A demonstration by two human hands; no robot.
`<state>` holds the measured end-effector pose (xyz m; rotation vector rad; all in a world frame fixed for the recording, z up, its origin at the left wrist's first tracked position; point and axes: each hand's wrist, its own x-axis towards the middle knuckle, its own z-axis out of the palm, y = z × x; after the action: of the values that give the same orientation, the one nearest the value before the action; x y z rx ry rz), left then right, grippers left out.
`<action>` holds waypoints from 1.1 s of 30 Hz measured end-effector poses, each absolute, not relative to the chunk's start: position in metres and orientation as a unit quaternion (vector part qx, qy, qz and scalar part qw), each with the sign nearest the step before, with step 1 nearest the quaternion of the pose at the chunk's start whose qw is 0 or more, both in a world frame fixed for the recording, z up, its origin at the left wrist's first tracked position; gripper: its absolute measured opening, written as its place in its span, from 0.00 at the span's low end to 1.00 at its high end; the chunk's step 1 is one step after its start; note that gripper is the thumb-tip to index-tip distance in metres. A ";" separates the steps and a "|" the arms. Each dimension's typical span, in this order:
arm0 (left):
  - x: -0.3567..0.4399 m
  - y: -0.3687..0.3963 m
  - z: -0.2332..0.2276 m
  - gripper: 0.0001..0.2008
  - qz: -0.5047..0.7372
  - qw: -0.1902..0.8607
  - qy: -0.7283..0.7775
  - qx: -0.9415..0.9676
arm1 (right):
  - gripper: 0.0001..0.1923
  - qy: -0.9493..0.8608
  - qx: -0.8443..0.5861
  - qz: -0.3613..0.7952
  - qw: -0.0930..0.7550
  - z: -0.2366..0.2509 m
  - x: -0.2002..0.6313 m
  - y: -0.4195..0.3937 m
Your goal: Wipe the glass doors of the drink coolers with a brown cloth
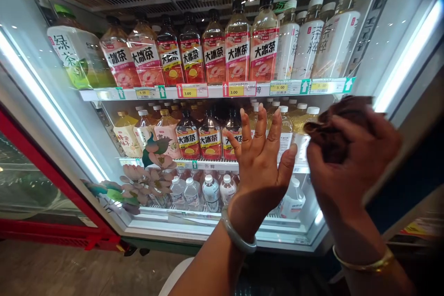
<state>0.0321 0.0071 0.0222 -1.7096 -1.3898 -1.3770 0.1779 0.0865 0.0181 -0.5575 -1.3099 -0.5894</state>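
We see a bright scene, lit mostly by white light strips point(52, 111) along both sides of the cooler, which give strong glare. The right hand point(350, 162) and left hand point(260, 166) are dark against this light and slightly soft. The wide lens bends the edges, and the corners are dim.

The left hand point(260, 166) is raised at the centre, palm facing away, fingers point(261, 125) spread and pointing to 12 o'clock, thumb out toward 2 o'clock. Its forearm rises from 7 o'clock, with a pale bangle on the wrist. The right hand point(350, 162), just beside it at 3 o'clock, is curled, fingers bunched around a dark cloth point(338, 122); a gold bangle circles its wrist.
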 end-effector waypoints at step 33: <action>0.046 0.007 0.019 0.30 -0.497 0.250 -0.519 -0.649 | 0.31 -0.621 -0.276 -0.272 0.681 0.020 0.201 0.088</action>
<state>0.0464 0.0070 0.0187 -1.7667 -1.4126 -1.3519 0.2013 0.0876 0.0198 -0.6203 -1.3933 -0.6093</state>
